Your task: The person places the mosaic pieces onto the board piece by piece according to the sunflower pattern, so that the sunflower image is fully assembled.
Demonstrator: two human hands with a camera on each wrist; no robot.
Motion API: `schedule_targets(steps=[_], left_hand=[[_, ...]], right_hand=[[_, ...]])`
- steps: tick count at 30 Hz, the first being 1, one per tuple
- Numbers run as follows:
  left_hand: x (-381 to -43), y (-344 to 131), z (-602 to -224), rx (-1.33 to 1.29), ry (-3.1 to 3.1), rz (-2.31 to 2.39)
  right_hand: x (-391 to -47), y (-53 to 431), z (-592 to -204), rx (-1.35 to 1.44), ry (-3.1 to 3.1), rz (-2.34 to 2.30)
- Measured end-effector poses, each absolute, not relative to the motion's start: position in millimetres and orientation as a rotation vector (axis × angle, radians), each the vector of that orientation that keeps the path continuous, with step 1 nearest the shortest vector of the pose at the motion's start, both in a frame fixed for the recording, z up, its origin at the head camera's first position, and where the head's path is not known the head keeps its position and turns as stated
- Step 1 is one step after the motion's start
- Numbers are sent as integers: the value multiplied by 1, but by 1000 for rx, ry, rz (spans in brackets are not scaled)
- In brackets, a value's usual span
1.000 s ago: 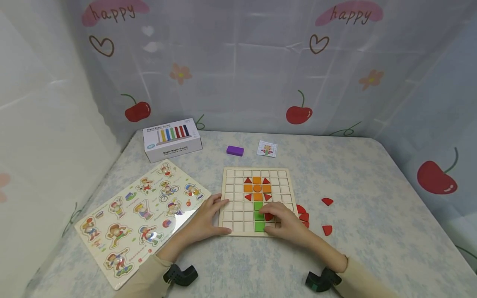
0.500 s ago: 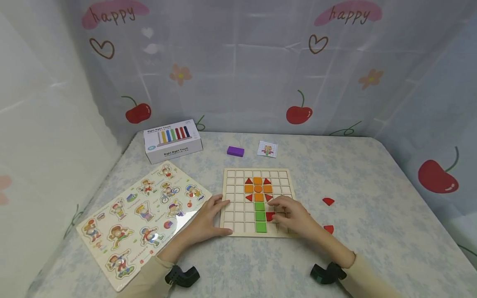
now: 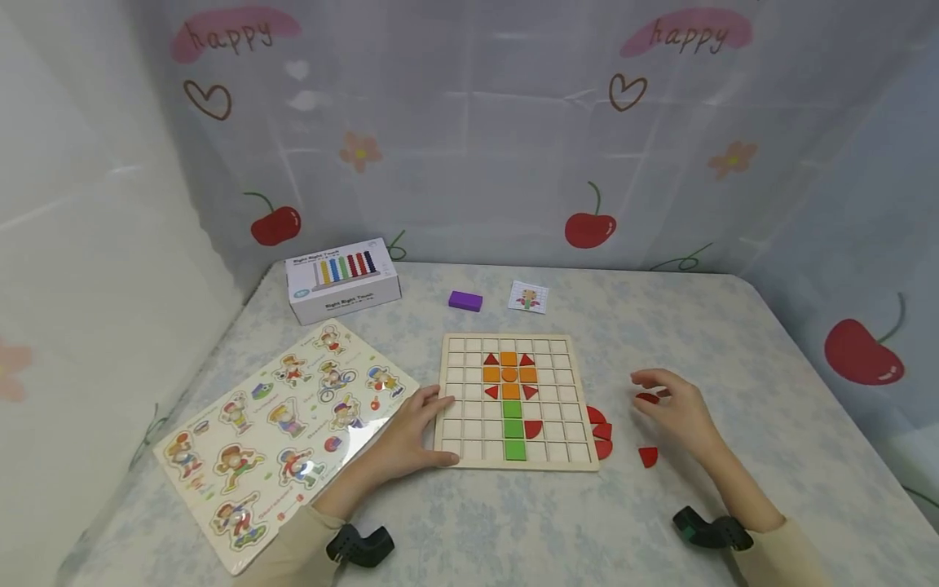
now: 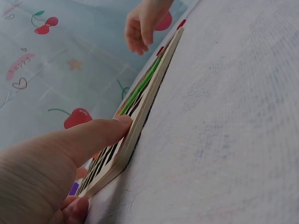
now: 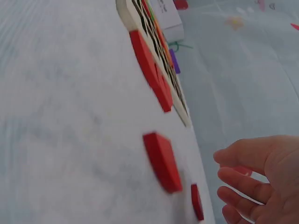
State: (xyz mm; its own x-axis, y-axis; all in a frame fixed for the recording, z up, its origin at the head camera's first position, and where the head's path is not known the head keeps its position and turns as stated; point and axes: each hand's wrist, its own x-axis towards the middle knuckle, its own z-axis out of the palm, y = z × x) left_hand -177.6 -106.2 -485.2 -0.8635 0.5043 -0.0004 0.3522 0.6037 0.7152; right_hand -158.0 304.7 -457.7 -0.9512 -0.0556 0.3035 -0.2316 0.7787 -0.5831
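Note:
My left hand [image 3: 402, 436] rests at the left edge of a wooden grid board [image 3: 462, 359], its straight thumb on the rim near the front corner. Green squares [image 3: 513, 409] run in a column below an orange cross [image 3: 509, 375] with red triangles around it. One red quarter-round piece [image 3: 533, 429] sits in a cell beside the green column. To the right of the board, my right hand [image 3: 678, 408] hovers with parted fingers over a red wedge-shaped piece [image 3: 647, 398], which the hand partly covers. Another red wedge [image 5: 162, 162] lies nearby on the table.
Several red pieces [image 3: 601, 432] lie against the board's right edge. A picture puzzle board [image 3: 257, 473] lies at the left, with a white box [image 3: 345, 295] behind it. A purple block [image 3: 465, 301] and a small pattern card [image 3: 528, 297] lie beyond the grid board.
My right hand has left the red quarter-round piece in its cell and moved right, off the board, to above a red wedge. The left hand has stayed at the board's edge.

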Motion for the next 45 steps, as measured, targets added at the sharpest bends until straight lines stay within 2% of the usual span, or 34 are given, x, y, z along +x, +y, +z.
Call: schedule_targets(steps=[7,21,25,36,45], left_hand=[[-176,-107,-482,712,2611,1121],[-178,-109,-484,721,2620,1119],[-178,-109,-484,716,2614,1128],[-177,-108,-485,727,2606,1134],[-178,-107,-483,741,2603,1124]], right_hand=[[-154,332,-478,84,-2710,931],[-159,323,-479,92,-2728,1025],[-162,306,-471,105,-2762,1112],[-178,220,-464,548,-2745,1306],[-184,199,-471,636,-2813,1410]])
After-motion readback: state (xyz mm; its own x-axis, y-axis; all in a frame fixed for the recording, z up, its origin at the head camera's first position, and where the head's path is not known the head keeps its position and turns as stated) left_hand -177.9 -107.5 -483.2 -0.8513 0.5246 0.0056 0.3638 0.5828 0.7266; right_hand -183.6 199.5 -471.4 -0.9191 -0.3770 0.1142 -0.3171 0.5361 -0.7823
